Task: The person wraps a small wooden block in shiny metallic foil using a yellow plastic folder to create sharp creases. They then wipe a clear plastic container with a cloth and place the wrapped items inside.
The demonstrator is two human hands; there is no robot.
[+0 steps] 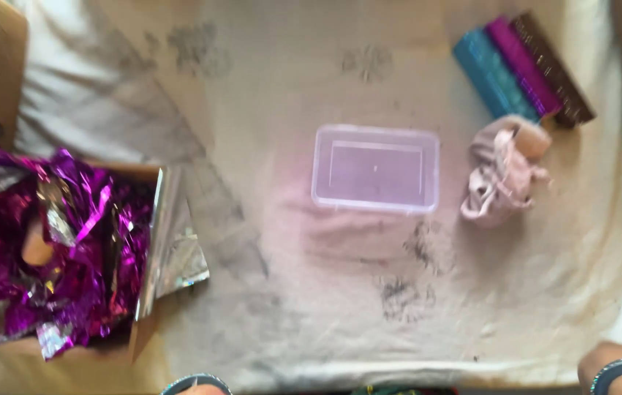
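A clear plastic box [376,168] is seen lying flat near the middle of a stained white cloth [267,292], with its long sides running from nine to three o'clock. At three o'clock from it, just beside it but apart, a crumpled pale rag [501,175] is set down. At one o'clock, three glittery bars [523,69] in teal, purple and brown are laid side by side, touching one another. At nine o'clock, well apart, a cardboard box [142,336] is filled with crinkled purple and silver foil [55,241].

Only the wrists are shown at the bottom edge: the left hand [194,385] at six o'clock and the right hand [621,373] at five o'clock, each with a bangle. The fingers are cut off by the frame, so how far they are opened cannot be told, and nothing is seen to be held.

The picture is blurred by head motion. If the plastic box is what is reached for, it would probably be best steadied with one hand at a short end, since its smooth walls are likely to slide on the cloth.
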